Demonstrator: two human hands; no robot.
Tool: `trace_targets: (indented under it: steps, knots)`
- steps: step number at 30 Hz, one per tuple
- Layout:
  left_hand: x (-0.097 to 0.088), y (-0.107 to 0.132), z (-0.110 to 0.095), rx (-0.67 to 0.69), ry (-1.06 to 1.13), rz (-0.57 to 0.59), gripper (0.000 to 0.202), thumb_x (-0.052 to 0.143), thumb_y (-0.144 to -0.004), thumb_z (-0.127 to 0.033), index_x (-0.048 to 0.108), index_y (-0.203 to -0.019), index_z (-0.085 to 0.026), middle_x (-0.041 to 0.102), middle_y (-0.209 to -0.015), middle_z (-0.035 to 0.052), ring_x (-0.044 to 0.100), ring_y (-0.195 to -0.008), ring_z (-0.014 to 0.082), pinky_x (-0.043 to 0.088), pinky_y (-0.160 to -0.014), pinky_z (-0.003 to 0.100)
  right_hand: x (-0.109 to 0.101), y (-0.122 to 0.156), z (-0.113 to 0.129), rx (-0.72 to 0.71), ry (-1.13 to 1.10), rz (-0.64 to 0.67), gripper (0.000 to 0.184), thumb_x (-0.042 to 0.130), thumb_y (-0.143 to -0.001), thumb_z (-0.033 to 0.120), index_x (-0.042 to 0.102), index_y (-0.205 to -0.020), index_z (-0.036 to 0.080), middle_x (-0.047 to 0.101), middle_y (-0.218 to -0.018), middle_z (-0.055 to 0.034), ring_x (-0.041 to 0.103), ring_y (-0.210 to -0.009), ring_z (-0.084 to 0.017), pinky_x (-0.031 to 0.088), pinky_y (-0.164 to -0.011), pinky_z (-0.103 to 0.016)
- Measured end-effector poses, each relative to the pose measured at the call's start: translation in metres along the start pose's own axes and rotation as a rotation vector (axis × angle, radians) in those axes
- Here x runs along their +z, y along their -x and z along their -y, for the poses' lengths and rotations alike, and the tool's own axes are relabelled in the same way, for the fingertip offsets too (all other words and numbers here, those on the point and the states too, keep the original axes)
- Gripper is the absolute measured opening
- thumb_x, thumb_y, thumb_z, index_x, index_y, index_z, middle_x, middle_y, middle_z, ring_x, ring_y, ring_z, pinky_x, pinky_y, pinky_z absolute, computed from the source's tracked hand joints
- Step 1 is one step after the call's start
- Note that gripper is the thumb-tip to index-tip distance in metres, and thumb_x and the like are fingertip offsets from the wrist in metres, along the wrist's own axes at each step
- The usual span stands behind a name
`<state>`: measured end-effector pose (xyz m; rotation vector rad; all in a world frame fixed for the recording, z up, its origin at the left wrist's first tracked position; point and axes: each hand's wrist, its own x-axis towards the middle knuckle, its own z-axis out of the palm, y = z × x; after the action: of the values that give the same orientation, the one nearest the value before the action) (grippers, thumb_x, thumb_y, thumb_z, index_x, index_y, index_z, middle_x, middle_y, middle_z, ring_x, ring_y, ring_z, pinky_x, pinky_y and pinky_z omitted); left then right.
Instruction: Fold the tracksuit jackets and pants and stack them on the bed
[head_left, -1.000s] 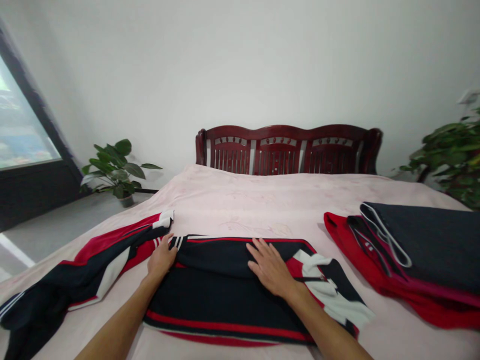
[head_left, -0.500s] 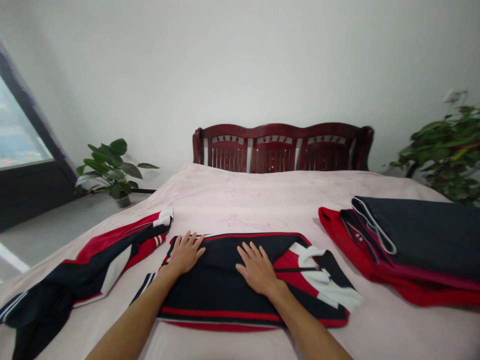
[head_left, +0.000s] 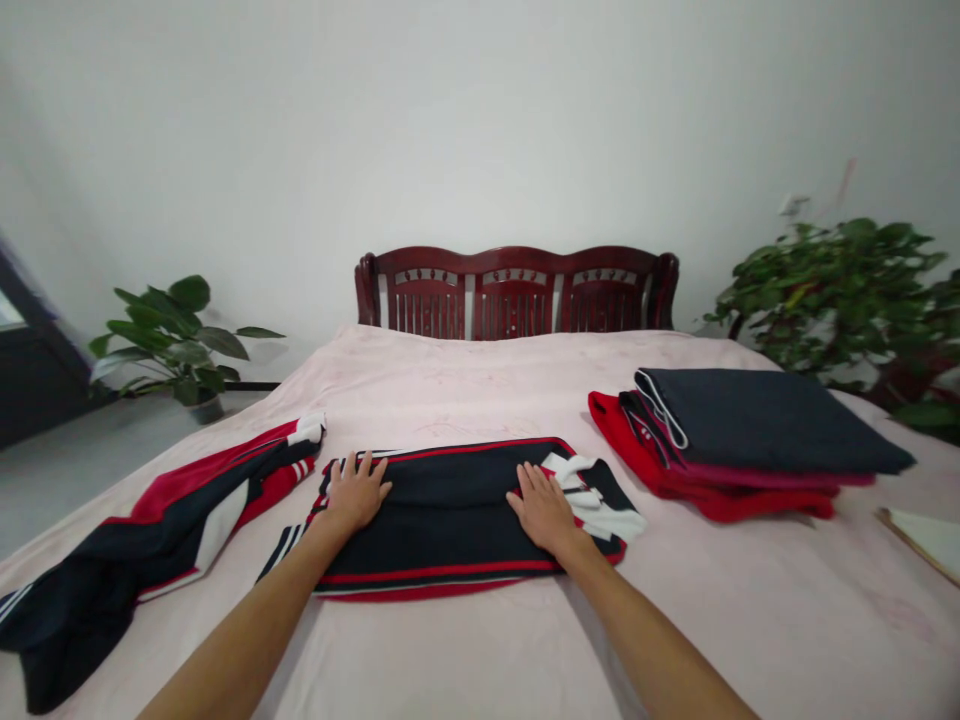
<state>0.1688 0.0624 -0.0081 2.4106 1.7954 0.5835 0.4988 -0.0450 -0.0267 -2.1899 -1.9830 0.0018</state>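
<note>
A navy jacket (head_left: 442,515) with red and white trim lies folded lengthwise in front of me, its white collar end to the right. Near its left end, my left hand (head_left: 357,494) rests flat with the fingers spread. My right hand (head_left: 545,510) lies open on the cloth beside the white and red collar part, covering some of it. Neither hand grips the fabric. To the left, a second navy, red and white jacket (head_left: 187,530) is stretched out loosely and somewhat crumpled.
A stack of folded clothes (head_left: 765,420), dark on top with red below, sits at the right. Pale pink cloth (head_left: 450,660) covers the bed. Behind are a dark red wooden headboard (head_left: 514,265) and potted plants (head_left: 176,335), (head_left: 840,290). A flat board-like thing (head_left: 926,540) shows at the right edge.
My right hand has slid rightward along the jacket to the collar part, and the cloth there looks more bunched. My left hand stays near the left end. The view has turned right.
</note>
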Motion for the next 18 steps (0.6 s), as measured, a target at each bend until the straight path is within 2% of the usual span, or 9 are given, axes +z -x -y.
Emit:
trace_targets:
  steps: [3, 6, 11, 15, 18]
  knots:
    - [0.001, 0.027, -0.02, 0.093, -0.141, 0.007, 0.049, 0.048, -0.093, -0.042, 0.055, -0.138, -0.024, 0.043, -0.153, 0.0133, 0.027, -0.146, 0.0367, 0.018, -0.116, 0.059, -0.006, 0.021, -0.008, 0.05, 0.029, -0.035, 0.065, 0.031, -0.099, 0.047, 0.034, -0.151, 0.008, 0.029, -0.159, -0.016, 0.024, -0.147, -0.028, 0.017, -0.119, -0.047]
    - [0.009, 0.058, -0.025, 0.165, -0.326, 0.011, 0.054, 0.04, -0.096, -0.047, 0.047, -0.145, -0.026, 0.043, -0.153, 0.0113, 0.033, -0.143, 0.0361, 0.025, -0.114, 0.057, -0.008, 0.043, -0.029, 0.05, 0.076, -0.01, 0.062, 0.031, -0.099, 0.046, 0.038, -0.15, 0.01, 0.033, -0.157, -0.0139, 0.027, -0.146, -0.029, 0.017, -0.119, -0.048]
    - [0.012, 0.086, -0.013, 0.189, -0.38, 0.044, 0.056, 0.04, -0.097, -0.047, 0.04, -0.149, -0.026, 0.041, -0.155, 0.0109, 0.037, -0.142, 0.031, 0.029, -0.114, 0.048, -0.002, 0.066, -0.065, 0.118, 0.164, -0.09, 0.056, 0.03, -0.1, 0.042, 0.04, -0.149, 0.017, 0.037, -0.156, -0.0081, 0.028, -0.146, -0.027, 0.02, -0.117, -0.05]
    - [0.0, 0.095, -0.006, 0.144, -0.414, 0.05, 0.055, 0.042, -0.096, -0.047, 0.044, -0.147, -0.026, 0.044, -0.153, 0.0119, 0.037, -0.142, 0.0333, 0.025, -0.114, 0.053, 0.003, 0.072, -0.074, 0.117, 0.19, -0.149, 0.053, 0.03, -0.1, 0.04, 0.043, -0.147, 0.02, 0.039, -0.155, -0.0054, 0.029, -0.145, -0.026, 0.024, -0.116, -0.049]
    - [-0.006, 0.11, 0.007, 0.052, -0.422, -0.019, 0.053, 0.043, -0.096, -0.045, 0.049, -0.144, -0.025, 0.044, -0.153, 0.012, 0.038, -0.141, 0.0334, 0.022, -0.115, 0.054, 0.005, 0.075, -0.076, 0.098, 0.206, -0.185, 0.052, 0.03, -0.1, 0.038, 0.043, -0.147, 0.018, 0.04, -0.155, -0.0056, 0.031, -0.144, -0.026, 0.027, -0.115, -0.048]
